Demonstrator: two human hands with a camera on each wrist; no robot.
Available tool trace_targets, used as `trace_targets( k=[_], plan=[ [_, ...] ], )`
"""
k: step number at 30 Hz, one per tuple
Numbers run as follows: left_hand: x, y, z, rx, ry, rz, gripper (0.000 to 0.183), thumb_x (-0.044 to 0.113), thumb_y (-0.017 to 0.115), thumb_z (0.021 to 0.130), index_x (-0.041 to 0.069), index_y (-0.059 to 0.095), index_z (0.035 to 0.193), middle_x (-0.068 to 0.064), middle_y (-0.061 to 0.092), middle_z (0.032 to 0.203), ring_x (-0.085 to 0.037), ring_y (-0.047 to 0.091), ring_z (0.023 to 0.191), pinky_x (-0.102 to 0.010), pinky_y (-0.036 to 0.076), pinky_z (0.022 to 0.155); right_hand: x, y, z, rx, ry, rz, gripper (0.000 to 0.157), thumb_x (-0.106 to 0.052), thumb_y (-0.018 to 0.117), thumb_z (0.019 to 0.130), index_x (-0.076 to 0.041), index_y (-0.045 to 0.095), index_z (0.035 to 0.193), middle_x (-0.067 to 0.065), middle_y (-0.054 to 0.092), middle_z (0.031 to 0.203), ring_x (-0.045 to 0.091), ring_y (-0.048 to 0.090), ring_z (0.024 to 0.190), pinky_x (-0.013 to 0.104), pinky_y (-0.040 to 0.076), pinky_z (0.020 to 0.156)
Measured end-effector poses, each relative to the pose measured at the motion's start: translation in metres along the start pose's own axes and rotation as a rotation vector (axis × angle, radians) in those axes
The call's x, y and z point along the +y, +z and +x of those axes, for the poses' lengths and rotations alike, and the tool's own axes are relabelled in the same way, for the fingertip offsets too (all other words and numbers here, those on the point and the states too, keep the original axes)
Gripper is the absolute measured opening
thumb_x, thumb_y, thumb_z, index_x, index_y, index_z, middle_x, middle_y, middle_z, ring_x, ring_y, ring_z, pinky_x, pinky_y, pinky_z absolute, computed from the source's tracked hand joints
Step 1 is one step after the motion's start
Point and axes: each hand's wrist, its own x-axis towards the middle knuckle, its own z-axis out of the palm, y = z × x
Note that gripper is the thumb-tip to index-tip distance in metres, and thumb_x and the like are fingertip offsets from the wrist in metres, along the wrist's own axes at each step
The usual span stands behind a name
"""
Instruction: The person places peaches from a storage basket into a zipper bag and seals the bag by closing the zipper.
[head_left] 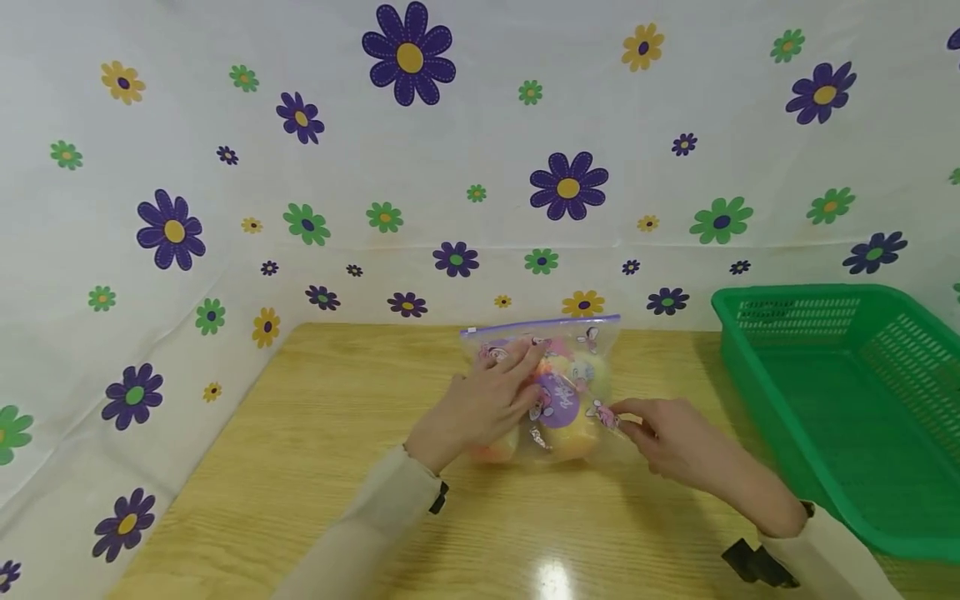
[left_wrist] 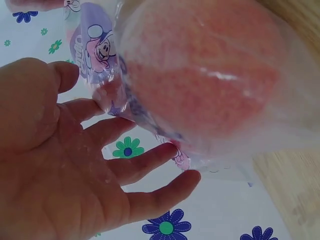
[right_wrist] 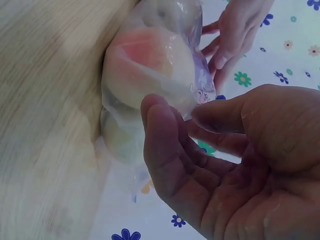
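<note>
A clear zip bag (head_left: 558,437) with a purple zip strip and printed cartoon figures sits on the table, plump with several round things. One pink-orange round thing (left_wrist: 200,65) fills much of the left wrist view. Another, peach-like and pink-and-cream (right_wrist: 145,65), shows through the plastic in the right wrist view. My left hand (head_left: 480,408) rests on the bag's left front, fingers extended and slightly spread across the plastic. At the bag's right side, my right hand (head_left: 686,442) pinches the plastic edge between thumb and forefinger.
A green plastic basket (head_left: 795,442) with perforated walls stands to the right, close beside my right arm. The wooden table (head_left: 315,417) meets a white flower-patterned cloth (head_left: 480,142) at the back and left.
</note>
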Motion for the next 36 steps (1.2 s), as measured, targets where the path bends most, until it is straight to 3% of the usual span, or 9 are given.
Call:
trace_targets(
  k=[8, 14, 20, 23, 27, 30, 32, 36],
  plan=[
    [0.008, 0.000, 0.003, 0.018, -0.056, 0.047, 0.057, 0.045, 0.037, 0.111, 0.029, 0.023, 0.164, -0.002, 0.024, 0.171, -0.046, 0.031, 0.151, -0.081, 0.039, 0.102, 0.002, -0.003, -0.006, -0.057, 0.127, 0.060, 0.027, -0.018, 0.055, 0.106, 0.001, 0.061, 0.124, 0.000, 0.054, 0.058, 0.013, 0.053, 0.047, 0.029, 0.047, 0.045],
    [0.006, -0.002, 0.002, -0.005, -0.072, 0.045, 0.060, 0.046, 0.043, 0.109, 0.025, 0.028, 0.163, -0.002, 0.023, 0.171, -0.048, 0.029, 0.152, -0.076, 0.044, 0.101, 0.003, -0.003, -0.006, -0.096, 0.137, 0.089, 0.025, -0.025, 0.055, 0.106, -0.003, 0.065, 0.099, 0.001, 0.056, 0.063, 0.014, 0.054, 0.052, 0.029, 0.049, 0.047],
    [0.004, 0.003, 0.003, -0.007, -0.048, 0.084, 0.069, 0.051, 0.045, 0.107, 0.022, 0.022, 0.165, -0.006, 0.023, 0.171, -0.051, 0.027, 0.152, -0.071, 0.050, 0.098, 0.004, 0.000, -0.004, -0.154, 0.118, 0.161, 0.026, -0.017, 0.052, 0.107, -0.006, 0.061, 0.085, 0.003, 0.058, 0.066, 0.014, 0.055, 0.053, 0.028, 0.050, 0.046],
    [0.005, 0.009, 0.003, 0.011, 0.010, 0.131, 0.073, 0.052, 0.046, 0.106, 0.018, 0.021, 0.165, -0.012, 0.030, 0.168, -0.051, 0.031, 0.150, -0.067, 0.043, 0.111, 0.007, 0.003, -0.007, -0.186, 0.116, 0.132, 0.027, -0.013, 0.051, 0.106, -0.007, 0.059, 0.081, 0.001, 0.055, 0.063, 0.012, 0.052, 0.051, 0.026, 0.048, 0.045],
    [0.007, 0.016, 0.000, 0.016, 0.022, 0.142, 0.076, 0.055, 0.048, 0.104, 0.019, 0.020, 0.165, -0.018, 0.036, 0.164, -0.051, 0.030, 0.151, -0.064, 0.033, 0.120, 0.012, 0.007, -0.011, -0.222, 0.113, 0.122, 0.027, -0.013, 0.051, 0.105, -0.007, 0.057, 0.079, -0.001, 0.053, 0.061, 0.011, 0.051, 0.049, 0.026, 0.046, 0.045],
    [0.011, 0.017, -0.001, 0.012, -0.052, 0.117, 0.078, 0.058, 0.048, 0.101, 0.025, 0.019, 0.165, -0.016, 0.032, 0.166, -0.055, 0.023, 0.151, -0.072, 0.044, 0.105, 0.014, 0.008, -0.011, -0.208, 0.107, 0.112, 0.026, -0.013, 0.053, 0.104, -0.007, 0.058, 0.079, -0.001, 0.052, 0.060, 0.011, 0.050, 0.048, 0.025, 0.044, 0.045],
    [0.013, 0.017, 0.000, 0.018, -0.082, 0.121, 0.079, 0.060, 0.048, 0.100, 0.026, 0.019, 0.165, -0.013, 0.029, 0.168, -0.057, 0.023, 0.151, -0.076, 0.046, 0.098, 0.014, 0.008, -0.011, -0.174, 0.096, 0.079, 0.026, -0.014, 0.055, 0.104, -0.008, 0.059, 0.079, -0.002, 0.052, 0.061, 0.011, 0.049, 0.050, 0.025, 0.042, 0.047],
    [0.016, 0.016, 0.001, 0.008, -0.125, 0.211, 0.081, 0.063, 0.047, 0.099, 0.023, 0.023, 0.164, -0.011, 0.029, 0.169, -0.059, 0.026, 0.148, -0.077, 0.049, 0.091, 0.017, 0.005, -0.012, -0.085, 0.055, 0.015, 0.022, -0.019, 0.058, 0.104, -0.009, 0.065, 0.085, -0.004, 0.054, 0.065, 0.009, 0.046, 0.056, 0.024, 0.038, 0.051]
  ],
)
